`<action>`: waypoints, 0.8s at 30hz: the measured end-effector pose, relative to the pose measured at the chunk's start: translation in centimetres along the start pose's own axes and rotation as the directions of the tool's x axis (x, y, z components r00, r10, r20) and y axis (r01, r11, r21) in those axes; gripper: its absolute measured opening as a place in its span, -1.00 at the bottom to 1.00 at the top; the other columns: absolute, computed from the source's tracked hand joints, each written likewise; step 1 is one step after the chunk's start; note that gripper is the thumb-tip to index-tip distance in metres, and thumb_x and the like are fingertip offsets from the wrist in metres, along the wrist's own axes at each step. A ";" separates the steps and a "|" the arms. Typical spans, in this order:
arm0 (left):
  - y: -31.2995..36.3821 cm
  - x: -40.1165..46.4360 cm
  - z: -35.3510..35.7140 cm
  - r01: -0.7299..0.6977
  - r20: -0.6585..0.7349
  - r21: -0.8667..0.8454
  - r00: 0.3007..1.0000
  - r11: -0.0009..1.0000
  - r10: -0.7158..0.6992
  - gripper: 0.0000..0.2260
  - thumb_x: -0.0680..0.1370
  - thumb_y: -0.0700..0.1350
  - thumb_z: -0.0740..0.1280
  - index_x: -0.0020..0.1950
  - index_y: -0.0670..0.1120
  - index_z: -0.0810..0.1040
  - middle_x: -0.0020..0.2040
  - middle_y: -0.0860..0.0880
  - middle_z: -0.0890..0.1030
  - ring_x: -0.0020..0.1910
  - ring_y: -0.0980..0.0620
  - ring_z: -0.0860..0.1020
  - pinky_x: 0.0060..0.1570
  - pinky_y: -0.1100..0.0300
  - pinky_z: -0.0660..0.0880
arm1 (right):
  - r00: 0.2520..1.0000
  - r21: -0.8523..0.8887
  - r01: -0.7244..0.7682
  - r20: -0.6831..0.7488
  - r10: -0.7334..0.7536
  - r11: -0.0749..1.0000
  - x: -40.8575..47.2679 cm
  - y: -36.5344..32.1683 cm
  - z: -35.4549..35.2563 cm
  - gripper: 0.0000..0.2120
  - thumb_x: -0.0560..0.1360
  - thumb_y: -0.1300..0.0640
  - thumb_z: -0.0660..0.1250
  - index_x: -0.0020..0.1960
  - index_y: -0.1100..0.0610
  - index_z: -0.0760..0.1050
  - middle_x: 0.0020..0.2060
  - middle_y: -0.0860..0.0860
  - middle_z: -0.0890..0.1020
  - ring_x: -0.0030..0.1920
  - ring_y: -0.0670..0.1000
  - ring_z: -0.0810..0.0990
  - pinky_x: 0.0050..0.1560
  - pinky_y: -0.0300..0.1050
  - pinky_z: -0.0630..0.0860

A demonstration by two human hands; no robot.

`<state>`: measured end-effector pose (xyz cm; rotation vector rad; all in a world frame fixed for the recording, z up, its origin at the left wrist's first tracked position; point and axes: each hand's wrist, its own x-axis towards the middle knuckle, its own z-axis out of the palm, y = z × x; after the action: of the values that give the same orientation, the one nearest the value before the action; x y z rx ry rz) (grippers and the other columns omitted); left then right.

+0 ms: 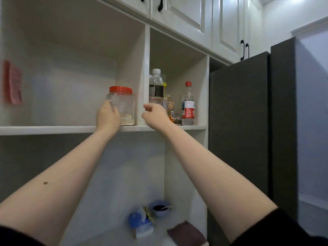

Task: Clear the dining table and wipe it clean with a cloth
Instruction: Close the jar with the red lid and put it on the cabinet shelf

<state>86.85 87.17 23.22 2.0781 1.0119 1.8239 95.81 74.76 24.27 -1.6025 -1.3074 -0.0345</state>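
White open shelving fills the view, with closed cupboard doors above and a tall dark cabinet to the right. At the far left a red paper note hangs on the back wall of the left compartment. On the shelf in that same compartment, hard against its right divider, stands the clear jar with a red screw lid and only a thin layer of pale contents at the bottom. Nearly empty, it should be light; it looks like rigid, smooth plastic or glass, so possibly slippery and best taken round the body with the whole palm, or by the ribbed lid. The left hand is curled round the jar's left side, holding it. The right hand hovers just in front of the divider, fingers loosely bent, holding nothing. Beyond it, in the right compartment, stand a tall clear bottle with a dark label, a smaller yellow-labelled bottle and a red-capped bottle, close together and easily knocked by that hand. Below, on the lower worktop, sit a blue bowl, a blue-and-white packet and a dark maroon cloth, blurred. No dining table is in view
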 end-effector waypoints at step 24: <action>36.6 -43.5 3.1 0.194 0.598 -0.764 0.574 0.616 0.560 -0.73 0.52 -0.33 0.16 0.16 -0.26 0.53 0.09 -0.21 0.61 0.10 -0.14 0.55 0.11 0.18 0.40 | 0.560 -0.096 -0.653 -0.729 0.393 0.751 -45.0 6.9 -32.5 -0.61 0.51 0.29 0.22 0.33 0.17 0.42 0.26 0.08 0.47 0.19 0.04 0.48 -0.15 -0.24 0.44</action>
<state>102.64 34.56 8.32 2.0277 -0.2960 0.7979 99.96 21.01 9.34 -1.9834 -0.1968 -0.4670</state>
